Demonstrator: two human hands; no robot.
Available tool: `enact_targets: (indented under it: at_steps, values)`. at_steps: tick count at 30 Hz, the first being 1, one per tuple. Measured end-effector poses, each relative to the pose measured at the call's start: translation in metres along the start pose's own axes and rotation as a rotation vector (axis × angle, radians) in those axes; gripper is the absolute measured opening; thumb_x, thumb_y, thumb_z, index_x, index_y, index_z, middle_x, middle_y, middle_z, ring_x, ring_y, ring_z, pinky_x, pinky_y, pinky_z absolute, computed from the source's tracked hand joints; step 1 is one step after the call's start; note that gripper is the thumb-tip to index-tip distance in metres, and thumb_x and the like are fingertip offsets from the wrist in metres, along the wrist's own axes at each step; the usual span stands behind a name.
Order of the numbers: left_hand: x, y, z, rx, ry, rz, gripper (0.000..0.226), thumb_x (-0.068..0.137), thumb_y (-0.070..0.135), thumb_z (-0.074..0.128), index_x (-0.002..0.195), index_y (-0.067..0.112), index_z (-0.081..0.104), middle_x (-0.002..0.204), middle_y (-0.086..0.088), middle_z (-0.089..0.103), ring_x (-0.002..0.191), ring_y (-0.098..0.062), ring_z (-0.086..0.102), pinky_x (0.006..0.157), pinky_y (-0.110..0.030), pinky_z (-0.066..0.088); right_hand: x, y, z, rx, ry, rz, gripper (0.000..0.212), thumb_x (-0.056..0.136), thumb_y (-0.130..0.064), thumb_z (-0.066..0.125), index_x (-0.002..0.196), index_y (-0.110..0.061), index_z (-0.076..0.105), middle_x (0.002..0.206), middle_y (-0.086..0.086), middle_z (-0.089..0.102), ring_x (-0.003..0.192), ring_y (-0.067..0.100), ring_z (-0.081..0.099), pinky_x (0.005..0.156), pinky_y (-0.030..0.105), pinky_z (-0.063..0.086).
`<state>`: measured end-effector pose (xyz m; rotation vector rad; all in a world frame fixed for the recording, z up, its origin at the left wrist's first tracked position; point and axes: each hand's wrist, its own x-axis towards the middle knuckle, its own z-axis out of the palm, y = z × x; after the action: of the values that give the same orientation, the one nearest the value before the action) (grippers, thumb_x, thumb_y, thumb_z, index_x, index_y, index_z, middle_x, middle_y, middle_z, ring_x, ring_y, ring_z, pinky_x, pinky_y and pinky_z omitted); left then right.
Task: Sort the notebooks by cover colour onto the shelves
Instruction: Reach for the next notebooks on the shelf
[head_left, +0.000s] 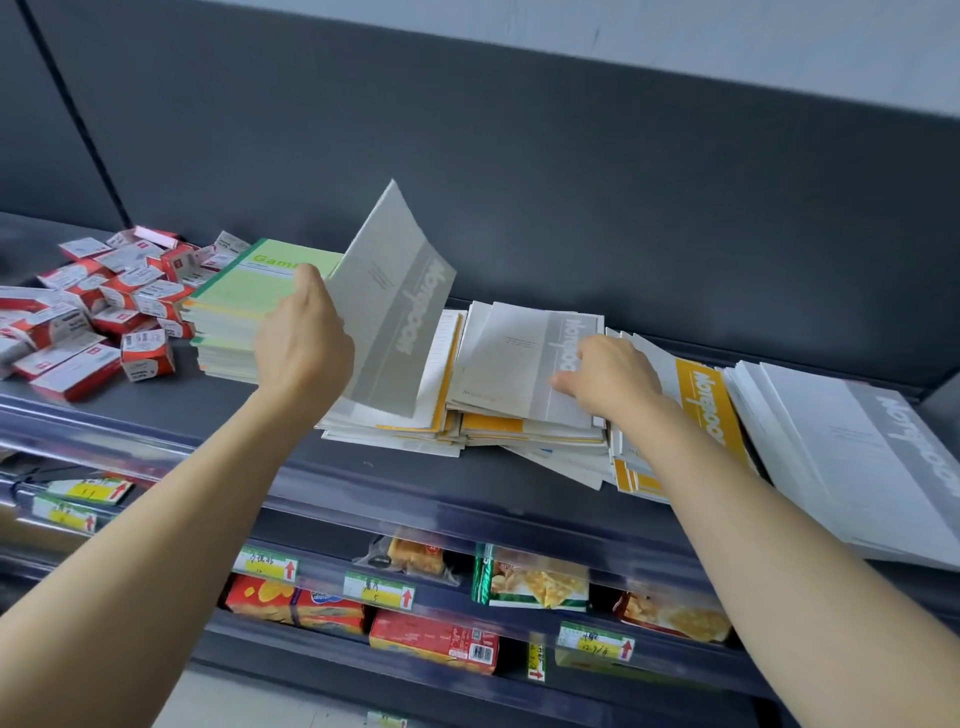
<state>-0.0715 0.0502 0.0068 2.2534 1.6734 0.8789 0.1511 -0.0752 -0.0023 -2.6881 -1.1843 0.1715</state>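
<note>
While left fingers (309, 276) grip raised grey notebook (395, 301), right fingers (565, 381) rest loose atop pile (511, 358).

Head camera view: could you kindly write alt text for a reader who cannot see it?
The left hand holds a grey notebook tilted above grey and yellow piles on a dark shelf; the right hand touches a second grey notebook.

A heap of small red-and-white boxes (88, 306) lies jumbled at the far left, several tipped on their sides. A dark grey back panel (519, 182) stands behind. Lower down, yellow-and-green price tags (379, 590) with red arrows hang before a green-edged snack packet (535, 577), an orange packet (675, 616) and a red carton (434, 642).
</note>
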Motion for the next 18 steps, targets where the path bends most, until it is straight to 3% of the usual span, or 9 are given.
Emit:
enact_targets:
  at_steps: [2, 4, 6, 8, 13, 16, 18]
  values:
    - [-0.001, 0.005, -0.006, -0.077, 0.014, -0.004, 0.019, 0.089, -0.002, 0.046, 0.106, 0.003, 0.038, 0.085, -0.014, 0.045, 0.075, -0.035, 0.04, 0.063, -0.04, 0.029, 0.001, -0.001, 0.0, 0.027, -0.019, 0.044, 0.036, 0.086, -0.04, 0.066, 0.077, -0.011, 0.047, 0.09, 0.009, 0.056, 0.075, 0.026, 0.054, 0.049, 0.028, 0.032]
    - [-0.002, 0.01, -0.011, -0.115, 0.02, -0.008, 0.018, 0.091, 0.0, 0.046, 0.106, 0.003, 0.038, 0.087, -0.012, 0.044, 0.077, -0.034, 0.039, 0.064, -0.039, 0.029, 0.001, -0.002, 0.0, 0.047, -0.049, 0.08, 0.049, 0.084, -0.046, 0.068, 0.107, -0.006, 0.054, 0.117, 0.015, 0.051, 0.095, 0.03, 0.055, 0.061, 0.03, 0.041]
    - [-0.003, 0.014, -0.014, -0.145, 0.027, -0.004, 0.017, 0.092, 0.002, 0.047, 0.106, 0.003, 0.038, 0.088, -0.01, 0.044, 0.078, -0.033, 0.038, 0.064, -0.038, 0.028, 0.002, -0.002, -0.001, 0.059, -0.105, 0.109, 0.063, 0.083, -0.049, 0.067, 0.123, -0.003, 0.05, 0.125, 0.017, 0.048, 0.108, 0.03, 0.052, 0.072, 0.031, 0.043]
    - [-0.006, 0.018, -0.017, -0.165, 0.031, 0.001, 0.016, 0.092, 0.002, 0.047, 0.106, 0.004, 0.039, 0.088, -0.009, 0.044, 0.079, -0.032, 0.038, 0.065, -0.037, 0.027, 0.005, -0.002, -0.002, 0.047, -0.135, 0.127, 0.06, 0.082, -0.047, 0.068, 0.121, -0.004, 0.054, 0.12, 0.014, 0.055, 0.108, 0.028, 0.054, 0.072, 0.029, 0.044]
    - [-0.011, 0.027, -0.019, -0.168, 0.02, 0.006, 0.018, 0.092, 0.004, 0.047, 0.108, 0.002, 0.04, 0.09, -0.01, 0.045, 0.081, -0.033, 0.039, 0.067, -0.04, 0.033, 0.011, 0.004, -0.004, 0.129, -0.075, 0.18, 0.038, 0.079, -0.026, 0.075, 0.108, -0.008, 0.058, 0.095, 0.006, 0.058, 0.081, 0.023, 0.055, 0.065, 0.026, 0.042]
    - [-0.014, 0.032, -0.019, -0.183, 0.016, 0.003, 0.018, 0.092, 0.005, 0.047, 0.109, 0.002, 0.04, 0.092, -0.01, 0.046, 0.082, -0.033, 0.041, 0.067, -0.041, 0.035, 0.01, 0.011, -0.004, 0.189, 0.013, 0.212, 0.019, 0.083, -0.008, 0.067, 0.099, -0.006, 0.057, 0.102, 0.009, 0.062, 0.08, 0.024, 0.055, 0.06, 0.028, 0.041]
    - [-0.017, 0.036, -0.019, -0.205, 0.02, 0.007, 0.017, 0.093, 0.005, 0.046, 0.109, 0.002, 0.04, 0.091, -0.009, 0.046, 0.082, -0.033, 0.04, 0.066, -0.039, 0.032, 0.01, 0.018, -0.004, 0.287, 0.092, 0.236, 0.026, 0.086, 0.002, 0.057, 0.112, 0.0, 0.052, 0.112, 0.015, 0.06, 0.086, 0.027, 0.057, 0.061, 0.03, 0.041]
